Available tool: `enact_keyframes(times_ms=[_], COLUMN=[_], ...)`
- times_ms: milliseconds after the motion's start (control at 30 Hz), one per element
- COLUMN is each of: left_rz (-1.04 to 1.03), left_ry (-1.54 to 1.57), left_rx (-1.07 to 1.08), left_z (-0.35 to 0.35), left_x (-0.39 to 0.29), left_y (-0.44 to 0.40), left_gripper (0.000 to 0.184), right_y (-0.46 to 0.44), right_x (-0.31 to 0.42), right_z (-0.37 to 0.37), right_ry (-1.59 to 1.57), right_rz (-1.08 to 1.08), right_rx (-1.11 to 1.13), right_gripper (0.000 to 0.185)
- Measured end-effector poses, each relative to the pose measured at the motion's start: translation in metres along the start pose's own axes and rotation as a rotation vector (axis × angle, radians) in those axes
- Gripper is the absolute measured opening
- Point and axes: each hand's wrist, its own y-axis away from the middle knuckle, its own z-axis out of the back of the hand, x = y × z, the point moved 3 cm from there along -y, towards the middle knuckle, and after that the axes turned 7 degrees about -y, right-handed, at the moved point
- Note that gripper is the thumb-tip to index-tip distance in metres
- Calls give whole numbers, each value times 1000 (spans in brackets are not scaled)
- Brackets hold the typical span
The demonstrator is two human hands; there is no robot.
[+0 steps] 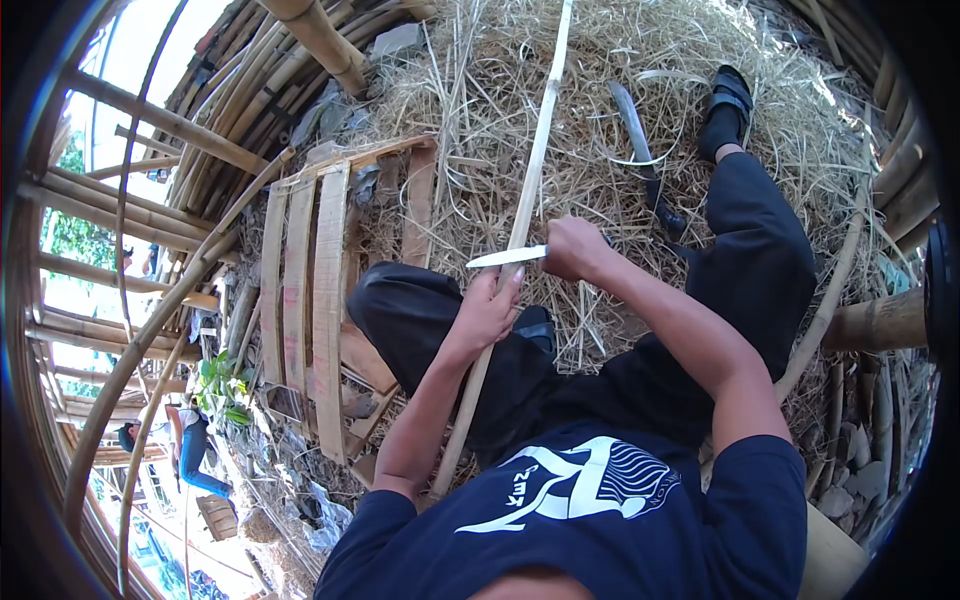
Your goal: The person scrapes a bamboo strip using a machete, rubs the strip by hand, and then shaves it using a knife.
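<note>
Navy cotton-look T-shirt w/ white print (585, 500), bottom ctr. Long narrow pale bamboo-like strip (537, 150) runs top ctr to lower ctr; L hand (485, 315) wraps it, prob. steadying it under silver-bladed knife (505, 257) gripped crosswise by R hand (575, 248); contact unclear. Strip near-straight, whitish up top, tanner below.

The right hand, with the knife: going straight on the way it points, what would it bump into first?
The right hand would probably meet the long pale strip first; the knife crosses it in this view, though depth is unclear.
</note>
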Motion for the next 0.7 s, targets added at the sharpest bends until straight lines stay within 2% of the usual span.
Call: enact_keyframes(times_ms=[67, 133, 167, 200, 233, 300, 433, 500, 700], left_rz=[-9, 38, 63, 87, 115, 124, 111, 107, 20], left_ry=[-26, -26, -48, 37, 124, 135, 196, 164, 330], left_rx=[-9, -55, -78, -28, 13, -9, -17, -21, 46], left_z=[-1, -8, -20, -27, -30, -22, -16, -12, 7], left_x=[4, 2, 1, 3, 7, 14, 11, 6, -11], left_y=[-1, 9, 24, 40, 51, 59, 53, 41, 4], left_gripper=[11, 14, 14, 14, 14, 15, 16, 18, 19], right_y=[-3, -19, -41, -36, -45, -47, -43, -37, 2], right_x=[-3, -27, -80, -91, -119, -123, -80, -57, -1], right_z=[2, 4, -4, 30, 38, 54, 36, 14, 7], right_ry=[15, -123, -180, -83, -128, -73, -304, -325, -107], right_rz=[4, -271, -296, -430, -498, -521, -462, -319, -109], right_rx=[29, -20, -205, -269, -284, -264, -115, -40, 100], right_gripper=[22, 24, 29, 34, 33, 31, 33, 33, 28])
